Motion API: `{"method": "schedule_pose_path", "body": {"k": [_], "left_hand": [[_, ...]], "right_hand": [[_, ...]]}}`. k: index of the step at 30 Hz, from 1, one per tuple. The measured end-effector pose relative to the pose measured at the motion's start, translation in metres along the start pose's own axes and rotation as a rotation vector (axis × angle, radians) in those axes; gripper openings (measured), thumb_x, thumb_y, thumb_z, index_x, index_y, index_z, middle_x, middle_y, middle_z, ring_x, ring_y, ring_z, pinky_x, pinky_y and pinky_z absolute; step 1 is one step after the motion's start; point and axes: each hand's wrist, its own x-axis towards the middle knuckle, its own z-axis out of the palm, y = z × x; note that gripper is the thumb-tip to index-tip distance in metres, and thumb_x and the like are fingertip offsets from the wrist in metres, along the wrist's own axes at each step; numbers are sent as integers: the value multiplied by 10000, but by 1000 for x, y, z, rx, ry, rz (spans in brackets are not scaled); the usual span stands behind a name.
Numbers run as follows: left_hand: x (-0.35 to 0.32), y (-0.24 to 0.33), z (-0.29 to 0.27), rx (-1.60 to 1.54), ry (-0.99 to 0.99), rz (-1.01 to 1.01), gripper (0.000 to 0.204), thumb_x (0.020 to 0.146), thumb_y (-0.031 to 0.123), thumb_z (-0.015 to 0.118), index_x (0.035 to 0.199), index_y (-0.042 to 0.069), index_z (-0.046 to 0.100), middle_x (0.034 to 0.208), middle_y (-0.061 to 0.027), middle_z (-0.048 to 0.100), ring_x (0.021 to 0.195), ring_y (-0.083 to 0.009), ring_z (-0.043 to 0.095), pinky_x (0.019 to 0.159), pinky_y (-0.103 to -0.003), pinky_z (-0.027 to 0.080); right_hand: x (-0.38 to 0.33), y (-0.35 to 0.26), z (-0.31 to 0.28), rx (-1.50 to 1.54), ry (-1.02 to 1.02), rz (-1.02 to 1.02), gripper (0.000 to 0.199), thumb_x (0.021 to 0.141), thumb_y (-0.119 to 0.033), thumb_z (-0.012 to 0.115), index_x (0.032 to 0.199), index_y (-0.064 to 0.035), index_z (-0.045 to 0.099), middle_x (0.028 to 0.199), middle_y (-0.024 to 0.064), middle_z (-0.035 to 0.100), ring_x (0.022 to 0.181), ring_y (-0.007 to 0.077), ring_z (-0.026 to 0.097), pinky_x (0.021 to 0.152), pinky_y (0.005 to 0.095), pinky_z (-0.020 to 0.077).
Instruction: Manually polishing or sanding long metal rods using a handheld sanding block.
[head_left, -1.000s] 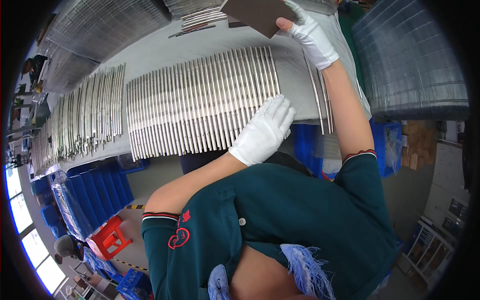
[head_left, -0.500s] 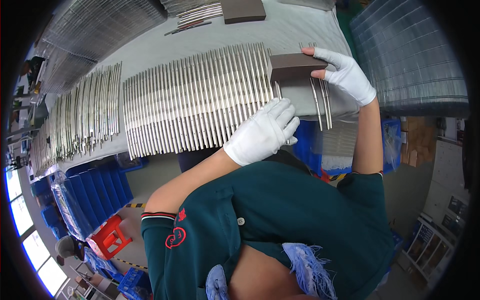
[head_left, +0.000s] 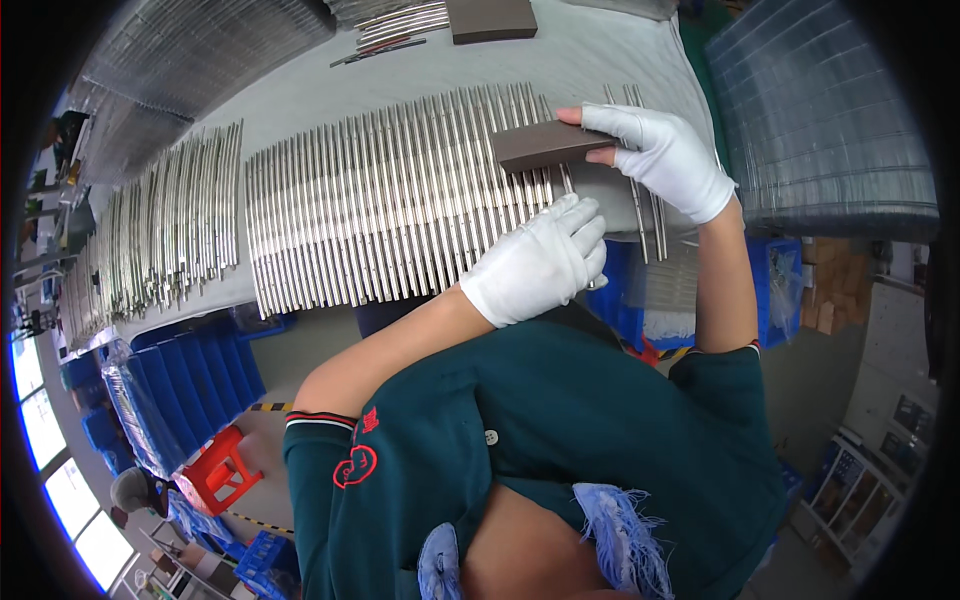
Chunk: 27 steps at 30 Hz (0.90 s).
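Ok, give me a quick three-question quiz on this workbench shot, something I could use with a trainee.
1. True or false: the right hand holds a brown rectangular block over the row of metal rods.
2. Where does the left hand rest?
A. on a red stool
B. on the near ends of the rods at the table's front edge
C. on the stack of wire racks
3. Fill in: both hands wear ____ gloves.

Key:
1. True; the block lies flat on the rods, pinched between thumb and fingers.
2. B.
3. White.
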Motion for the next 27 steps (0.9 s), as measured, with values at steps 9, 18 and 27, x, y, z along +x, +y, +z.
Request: {"method": "schedule_pose_path", "body": {"k": [9,18,27], "left_hand": [[-1,1,6,-17,-20,-7,359,830,340,655,969,17,586,1107,-133,589,1178,-305,563,1069,-432,447],[-8,-2,14,10,-109,-37,433,835,315,678,1151,22,630,1255,-132,603,1264,-309,546,1117,-446,401],[-11,4,12,-52,-32,-165,608,839,437,727,1254,14,592,1318,-185,577,1286,-346,530,1122,-456,389]], "right_hand": [[-9,9,-1,117,68,51,488,884,30,698,1357,-68,629,1336,57,662,1194,144,618,1025,286,490],[-37,50,-17,393,647,80,611,899,-194,777,1457,-112,543,1412,51,578,1219,150,559,1065,306,438],[-21,103,16,1460,382,107,556,981,-194,663,1456,-30,426,1416,138,539,1314,287,535,1114,444,481]]}}
